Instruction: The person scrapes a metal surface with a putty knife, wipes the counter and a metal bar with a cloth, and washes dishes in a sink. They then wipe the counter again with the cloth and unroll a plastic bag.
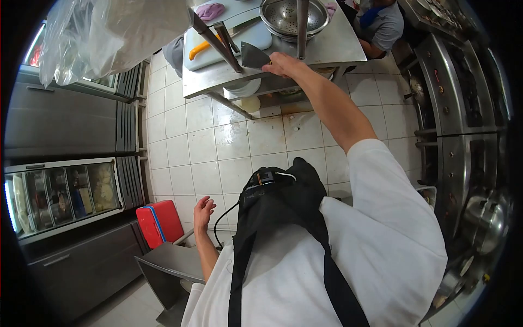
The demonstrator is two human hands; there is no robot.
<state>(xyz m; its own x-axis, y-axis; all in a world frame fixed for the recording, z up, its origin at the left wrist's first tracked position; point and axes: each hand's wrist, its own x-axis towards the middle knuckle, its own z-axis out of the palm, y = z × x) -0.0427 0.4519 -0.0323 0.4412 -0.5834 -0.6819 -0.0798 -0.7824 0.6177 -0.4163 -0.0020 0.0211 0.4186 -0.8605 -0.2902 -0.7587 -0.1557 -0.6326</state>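
Observation:
My right hand (pixel 283 65) is stretched forward over the near edge of the steel table (pixel 348 52). It is closed around the handle of a scraper (pixel 253 56), whose wide grey blade points left beside a metal table post. Left of it, a knife with a yellow handle (pixel 199 50) lies on a white cutting board (pixel 253 37). A perforated steel colander (pixel 291 16) sits behind the scraper on the same table. My left hand (pixel 204 211) hangs low by my side with its fingers loosely apart, holding nothing.
A co-worker in a grey shirt (pixel 387 24) is at the table's right end. Steel cooking equipment (pixel 449 87) lines the right side, and fridges (pixel 65 114) the left. A red cooler box (pixel 169 220) stands near my left hand. Plastic bags (pixel 98 38) hang at upper left.

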